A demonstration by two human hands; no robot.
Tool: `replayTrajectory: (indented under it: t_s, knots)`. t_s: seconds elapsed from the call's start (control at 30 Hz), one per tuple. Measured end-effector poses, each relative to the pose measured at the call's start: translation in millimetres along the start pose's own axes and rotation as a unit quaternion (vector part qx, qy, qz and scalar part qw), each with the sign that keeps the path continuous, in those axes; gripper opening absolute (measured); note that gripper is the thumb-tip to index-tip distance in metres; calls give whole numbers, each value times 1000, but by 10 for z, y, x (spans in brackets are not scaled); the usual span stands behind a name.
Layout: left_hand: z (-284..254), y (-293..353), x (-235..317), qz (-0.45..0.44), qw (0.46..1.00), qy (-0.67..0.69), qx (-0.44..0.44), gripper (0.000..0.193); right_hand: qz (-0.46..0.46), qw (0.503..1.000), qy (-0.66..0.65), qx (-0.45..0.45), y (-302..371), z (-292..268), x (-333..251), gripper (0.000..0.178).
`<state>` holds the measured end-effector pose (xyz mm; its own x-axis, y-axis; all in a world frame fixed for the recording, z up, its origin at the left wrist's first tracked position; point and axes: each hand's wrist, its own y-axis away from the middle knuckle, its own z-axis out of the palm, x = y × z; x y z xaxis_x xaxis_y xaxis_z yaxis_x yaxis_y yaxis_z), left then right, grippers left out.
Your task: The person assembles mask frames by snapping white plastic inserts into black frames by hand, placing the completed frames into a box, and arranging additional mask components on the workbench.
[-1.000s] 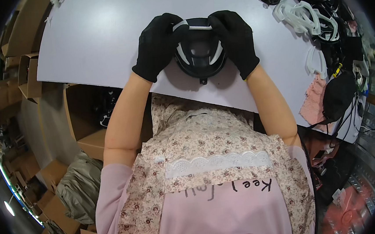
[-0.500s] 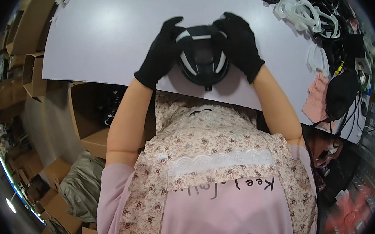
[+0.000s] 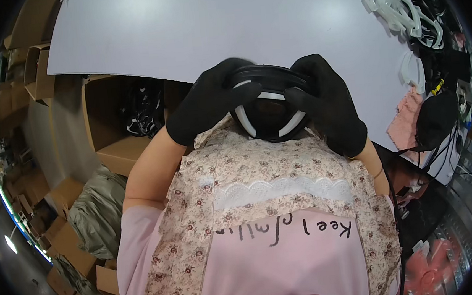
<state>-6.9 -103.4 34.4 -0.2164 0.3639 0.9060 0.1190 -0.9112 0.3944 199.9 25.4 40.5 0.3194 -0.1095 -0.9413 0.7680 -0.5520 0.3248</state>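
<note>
1. Head view: the left hand [image 3: 210,99], in a black glove, grips the left side of a black helmet [image 3: 271,111] with white strips, its thumb laid across the front.
2. Head view: the right hand [image 3: 329,104], gloved likewise, grips the opposite side, thumb also on the front.
3. Head view: the helmet sits between both hands at the near edge of the pale table [image 3: 182,29], overlapping the flowered apron [image 3: 264,159] in sight.
4. Head view: below the table, on the left, an open cardboard box [image 3: 123,155] holds black and white pieces [image 3: 143,113], too dark to identify.
5. Head view: a smaller open carton [image 3: 44,76] stands by the table's left corner; its contents cannot be told.
6. Head view: white frames [image 3: 394,13] and a pink cloth [image 3: 405,118] lie at the table's right.
</note>
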Motion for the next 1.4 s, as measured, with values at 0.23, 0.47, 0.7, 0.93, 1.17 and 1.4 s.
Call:
replayTrajectory:
  t_s: [0.23,0.47,0.7,0.93,1.17,1.4]
  knots:
    - [202,-37,-184,68,986,-123,91,37,-10,996,-43,72,28,39,249,38]
    - [197,101,-21,-60,993,94,35,53,41,958,-202,197,119,128,147,49]
    - [-62,149,171,142,944,-287,-83,53,-249,940,232,-18,-15,-19,-266,60]
    - [-119,215,-9,233,875,-414,-95,46,-38,982,142,-119,-24,28,-53,43]
    - [-56,139,-45,230,865,-443,-53,43,-88,987,121,-56,-22,132,107,36]
    - [-3,-9,165,216,911,-344,69,55,-39,998,30,26,-54,144,-2,29]
